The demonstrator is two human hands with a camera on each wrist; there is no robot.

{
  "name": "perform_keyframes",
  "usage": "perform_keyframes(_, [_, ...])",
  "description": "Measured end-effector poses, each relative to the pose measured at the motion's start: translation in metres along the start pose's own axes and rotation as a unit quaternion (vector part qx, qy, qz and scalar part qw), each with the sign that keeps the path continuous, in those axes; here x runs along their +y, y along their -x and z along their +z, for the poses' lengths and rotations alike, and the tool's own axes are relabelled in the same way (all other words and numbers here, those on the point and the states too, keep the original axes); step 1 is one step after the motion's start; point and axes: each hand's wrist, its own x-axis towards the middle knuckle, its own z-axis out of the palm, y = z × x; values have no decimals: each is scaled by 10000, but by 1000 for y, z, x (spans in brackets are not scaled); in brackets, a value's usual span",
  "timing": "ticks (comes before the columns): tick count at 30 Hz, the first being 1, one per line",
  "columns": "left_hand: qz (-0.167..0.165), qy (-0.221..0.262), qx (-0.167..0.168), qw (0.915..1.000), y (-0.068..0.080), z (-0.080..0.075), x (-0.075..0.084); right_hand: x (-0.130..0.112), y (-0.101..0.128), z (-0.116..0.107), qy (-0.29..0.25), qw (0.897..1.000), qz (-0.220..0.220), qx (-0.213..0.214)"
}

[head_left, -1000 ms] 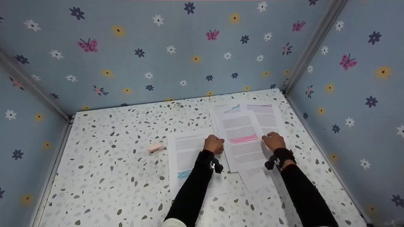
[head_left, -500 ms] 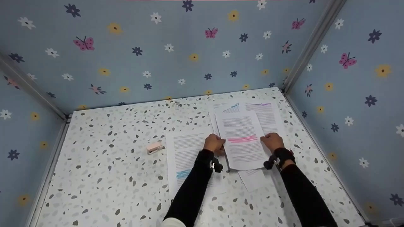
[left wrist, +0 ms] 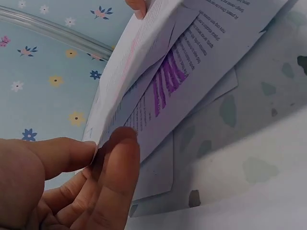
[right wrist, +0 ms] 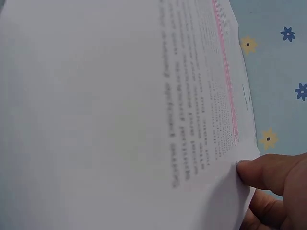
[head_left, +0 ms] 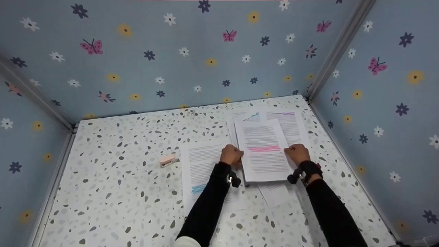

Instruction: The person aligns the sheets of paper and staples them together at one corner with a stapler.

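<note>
Between both hands is a printed sheet of paper [head_left: 264, 164] with a pink highlighted band, raised off the sheets beneath it. My left hand [head_left: 232, 156] pinches its left edge between thumb and fingers; the left wrist view shows the sheet [left wrist: 129, 57] standing up at a slant from that pinch. At the right edge, my right hand [head_left: 297, 154] pinches it, thumb on the printed face in the right wrist view. Beneath lie loose printed sheets, one with purple marking [left wrist: 165, 88] and one with blue [head_left: 252, 117].
Left of the held paper, another printed sheet [head_left: 202, 157] with a blue highlighted band lies partly under my left forearm. A small pink stapler [head_left: 168, 160] rests beside it on the speckled table [head_left: 130, 171]. Flower-patterned walls [head_left: 192, 41] stand behind and at both sides.
The pink-marked sheet has been lifted and its lower edge has swung up and levelled out. Both hands keep their pinch at its sides, shifting only slightly.
</note>
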Motion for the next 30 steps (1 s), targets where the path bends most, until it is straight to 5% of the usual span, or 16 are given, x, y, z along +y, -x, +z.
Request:
perform_keyframes(9, [-335,783,-72,9963,-4,-25,4,-25,2,-4,-87,9993,-366,-75])
perform_keyframes(22, [57,1302,64,9914,21,-80,2,-73,14,4,-646,9959,-635,22])
perform_keyframes(30, [175,1419,151,9896,38,-113,-10,-102,28,13,-1637,9829,-813,-227])
